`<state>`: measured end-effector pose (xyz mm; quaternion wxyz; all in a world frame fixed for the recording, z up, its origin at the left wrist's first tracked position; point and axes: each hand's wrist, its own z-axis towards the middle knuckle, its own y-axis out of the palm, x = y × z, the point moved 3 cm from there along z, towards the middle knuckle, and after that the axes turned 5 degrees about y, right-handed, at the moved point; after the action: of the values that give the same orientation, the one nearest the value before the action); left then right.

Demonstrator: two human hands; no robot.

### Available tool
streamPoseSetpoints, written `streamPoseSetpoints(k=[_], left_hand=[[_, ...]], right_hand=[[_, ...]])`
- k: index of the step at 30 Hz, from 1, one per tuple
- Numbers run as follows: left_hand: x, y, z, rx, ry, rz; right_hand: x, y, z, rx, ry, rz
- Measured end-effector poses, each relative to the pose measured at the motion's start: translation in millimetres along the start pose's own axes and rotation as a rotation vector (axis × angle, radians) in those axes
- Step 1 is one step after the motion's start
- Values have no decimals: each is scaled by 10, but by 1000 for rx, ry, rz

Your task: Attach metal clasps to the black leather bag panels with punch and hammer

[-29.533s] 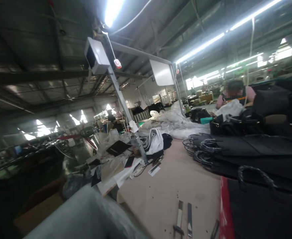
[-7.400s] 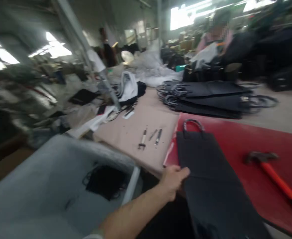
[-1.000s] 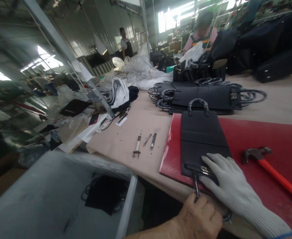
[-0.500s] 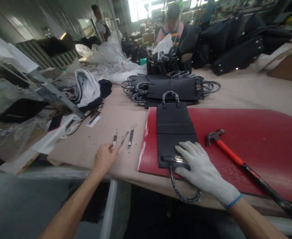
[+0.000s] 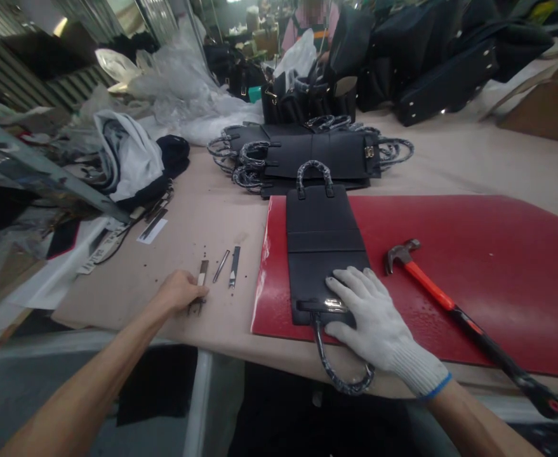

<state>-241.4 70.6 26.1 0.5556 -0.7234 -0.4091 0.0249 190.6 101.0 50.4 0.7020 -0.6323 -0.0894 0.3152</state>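
Observation:
My bare left hand point(image 5: 181, 291) is closed, its fingertips around a flat metal pronged punch point(image 5: 203, 271) low over the tabletop. Beside it lie a slim metal rod point(image 5: 221, 266) and a second flat pronged punch point(image 5: 234, 266). Small dark bits are scattered around them. My right hand point(image 5: 371, 317), in a white knit glove, rests spread and flat on a black leather bag panel point(image 5: 324, 219). The panel has a wrapped handle at each end, and a shiny metal clasp point(image 5: 336, 304) shows by the gloved fingers. Right of that hand lies a claw hammer point(image 5: 431, 285) with a red and black handle.
A red mat point(image 5: 488, 254) lies under the panel and hammer. More black bag panels point(image 5: 302, 152) are stacked behind it. Finished-looking black bags point(image 5: 445, 82), plastic wrapping point(image 5: 174, 89) and a person point(image 5: 307, 28) are farther back. A metal post point(image 5: 54, 171) slants at left.
My left hand has shifted and its fingers have closed on the pronged punch, which sits nearer the table edge. The view has tipped downward; my right hand stays on the panel.

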Motion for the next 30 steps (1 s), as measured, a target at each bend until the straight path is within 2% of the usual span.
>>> streamPoseSetpoints(k=[6, 8, 10, 15, 19, 22, 27, 30], left_hand=[[-72, -32, -223, 22, -19, -785], [-12, 17, -332, 60, 13, -970], [107, 121, -451, 91, 97, -1061], [564, 534, -761, 131, 338, -1141], [944, 837, -945, 98, 542, -1135], [1153, 988, -1019, 69, 629, -1100], [1274, 1130, -1061, -40, 636, -1105], [1270, 1146, -1068, -30, 662, -1082]], right_hand=[[15, 13, -3, -9, 1, 13], [15, 17, 2, -11, 6, 10], [10, 15, 10, -13, 13, 11], [-14, -3, 28, -31, 16, 17], [-12, -14, 24, -20, 7, 23], [-4, -16, 18, -7, -1, 32], [4, -6, 11, 11, 2, 50], [7, 2, 5, 9, 11, 58]])
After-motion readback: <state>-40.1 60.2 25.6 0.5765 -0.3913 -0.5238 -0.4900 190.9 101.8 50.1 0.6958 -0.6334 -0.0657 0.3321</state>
